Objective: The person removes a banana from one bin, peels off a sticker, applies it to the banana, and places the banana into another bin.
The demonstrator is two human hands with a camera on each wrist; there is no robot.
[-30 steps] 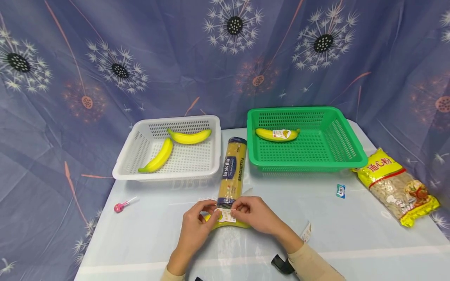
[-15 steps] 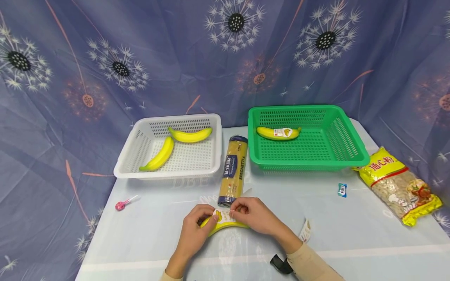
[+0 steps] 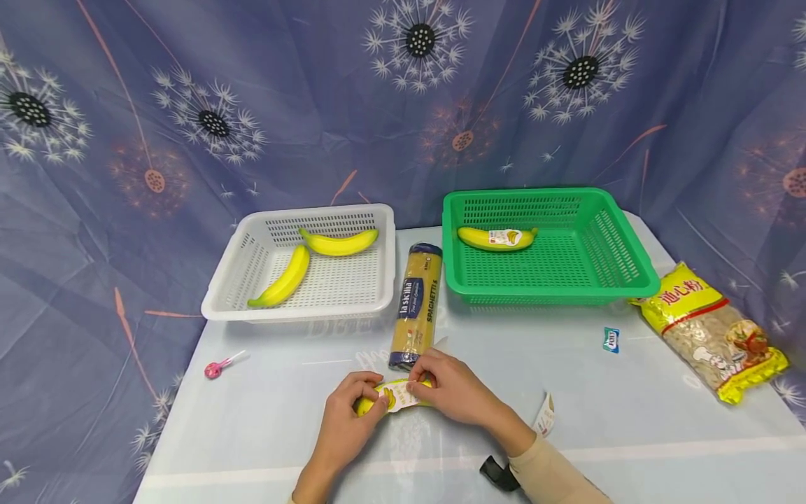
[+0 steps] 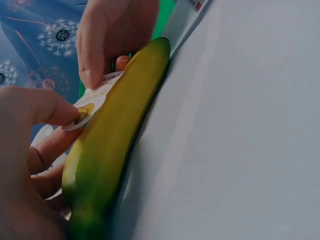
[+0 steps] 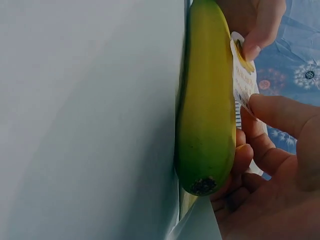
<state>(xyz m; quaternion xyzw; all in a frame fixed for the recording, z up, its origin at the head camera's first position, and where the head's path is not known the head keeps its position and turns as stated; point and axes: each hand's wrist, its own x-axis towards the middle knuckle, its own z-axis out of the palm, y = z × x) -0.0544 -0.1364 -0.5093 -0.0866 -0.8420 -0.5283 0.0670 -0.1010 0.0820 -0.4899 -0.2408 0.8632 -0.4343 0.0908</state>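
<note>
A yellow banana with greenish ends lies on the table between both hands. A white sticker with a banana picture lies along its far side, its ends standing slightly off the peel in the wrist views. The left hand pinches the sticker's left end with its thumb, its other fingers behind the banana. At the opposite end, the right hand pinches the sticker between thumb and finger. Fingers hide both tips of the banana in the head view.
Behind the hands lies a spaghetti pack. A white basket holds two bananas; a green basket holds a labelled one. Around are a lollipop, a small packet, a noodle bag and a label strip.
The banana and sticker have turned slightly, the left end lower and the right end higher. The left hand has shifted a little down; the right fingers have moved slightly left, still on the sticker.
</note>
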